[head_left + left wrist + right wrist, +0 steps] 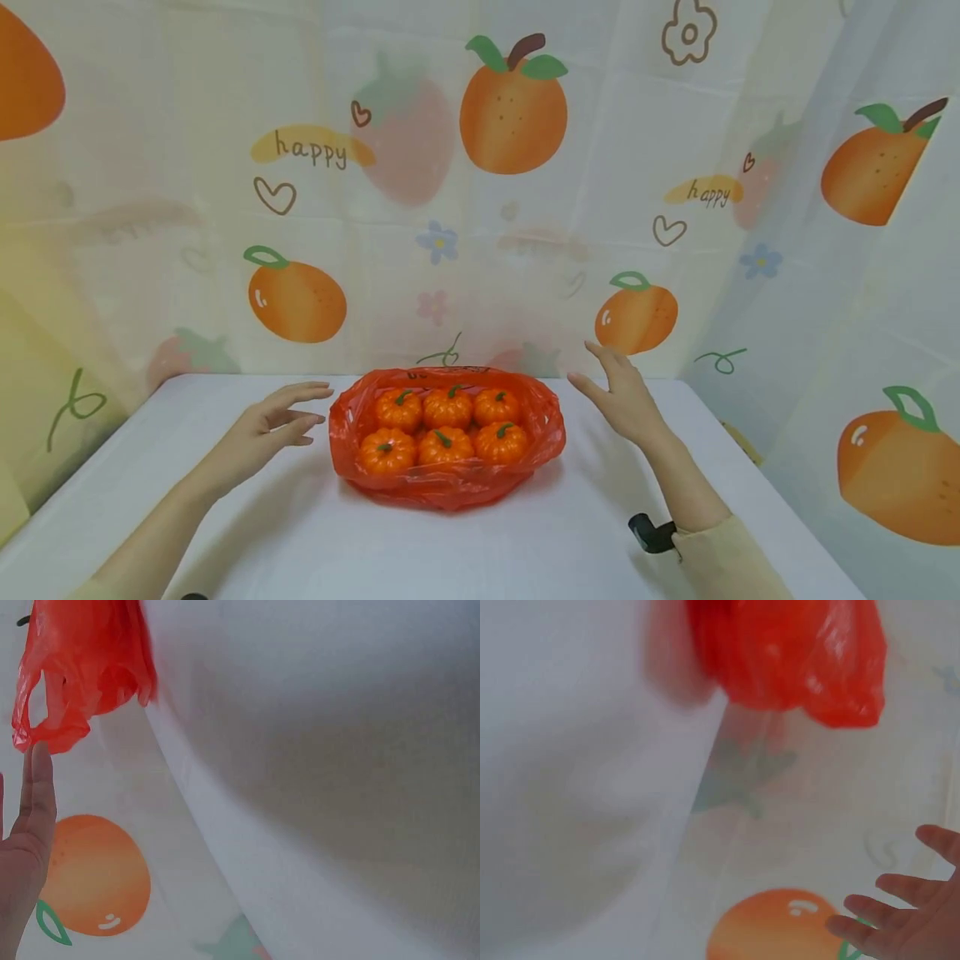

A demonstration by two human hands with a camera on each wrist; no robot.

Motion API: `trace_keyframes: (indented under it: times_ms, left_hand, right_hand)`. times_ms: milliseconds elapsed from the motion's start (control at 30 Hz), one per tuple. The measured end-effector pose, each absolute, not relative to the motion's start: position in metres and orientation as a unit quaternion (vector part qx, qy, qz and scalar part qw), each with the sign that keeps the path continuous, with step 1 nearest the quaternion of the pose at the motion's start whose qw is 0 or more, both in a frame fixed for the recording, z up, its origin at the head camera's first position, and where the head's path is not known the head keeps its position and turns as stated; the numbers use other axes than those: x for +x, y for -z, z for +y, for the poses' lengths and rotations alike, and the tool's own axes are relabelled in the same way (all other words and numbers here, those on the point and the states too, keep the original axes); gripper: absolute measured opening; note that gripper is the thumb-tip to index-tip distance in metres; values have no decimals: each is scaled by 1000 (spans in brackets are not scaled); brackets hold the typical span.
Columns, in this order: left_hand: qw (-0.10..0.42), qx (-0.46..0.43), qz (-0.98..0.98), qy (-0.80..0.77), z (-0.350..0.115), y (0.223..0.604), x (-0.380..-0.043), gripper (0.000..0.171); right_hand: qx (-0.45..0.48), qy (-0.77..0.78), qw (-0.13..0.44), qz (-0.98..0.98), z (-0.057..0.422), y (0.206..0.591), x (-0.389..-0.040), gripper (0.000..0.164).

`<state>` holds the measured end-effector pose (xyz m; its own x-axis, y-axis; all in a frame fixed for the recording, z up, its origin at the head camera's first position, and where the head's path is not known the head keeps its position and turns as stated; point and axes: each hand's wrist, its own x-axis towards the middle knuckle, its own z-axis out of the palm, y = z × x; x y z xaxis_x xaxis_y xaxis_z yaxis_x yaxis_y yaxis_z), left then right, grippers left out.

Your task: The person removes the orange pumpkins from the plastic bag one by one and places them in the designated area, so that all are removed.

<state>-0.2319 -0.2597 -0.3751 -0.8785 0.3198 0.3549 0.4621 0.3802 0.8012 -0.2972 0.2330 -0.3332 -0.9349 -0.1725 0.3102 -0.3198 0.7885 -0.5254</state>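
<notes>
A red plastic bag [450, 492] sits on the white table, its mouth spread wide. Inside it, several small orange pumpkins [446, 447] with green stems lie in two rows. My left hand [258, 429] hovers just left of the bag, fingers extended toward it and holding nothing. In the left wrist view the fingertips of that hand [34, 825] line up with the bag's loop [67, 735]; whether they touch, I cannot tell. To the right of the bag, my right hand [622, 396] is raised with spread fingers, apart from it. The right wrist view shows these fingers [896, 889] away from the bag [795, 660].
The white table [480, 558] ends at a back curtain [405, 275] printed with oranges and strawberries. Another printed curtain [795, 333] hangs along the right side. A black wrist-worn device [651, 534] shows at my right forearm.
</notes>
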Motion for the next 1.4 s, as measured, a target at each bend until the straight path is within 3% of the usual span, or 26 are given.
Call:
trace_keyframes:
  times_ms: [367, 567, 833, 1167, 1400]
  left_hand:
    - [26, -228, -825, 517, -246, 384, -238, 38]
    - [64, -203, -842, 495, -238, 389, -237, 37]
    - [129, -206, -865, 439, -232, 391, -236, 21]
    - [111, -185, -875, 434, -232, 392, -238, 20]
    - [112, -180, -879, 427, -234, 391, -237, 20]
  right_hand:
    - [201, -414, 98, -882, 175, 318, -282, 57]
    - [226, -460, 43, -858, 135, 321, -278, 51]
    - [251, -477, -20, -842, 93, 329, -278, 50]
    - [285, -469, -76, -833, 58, 344, -284, 36]
    - [298, -443, -97, -840, 36, 352, -286, 38]
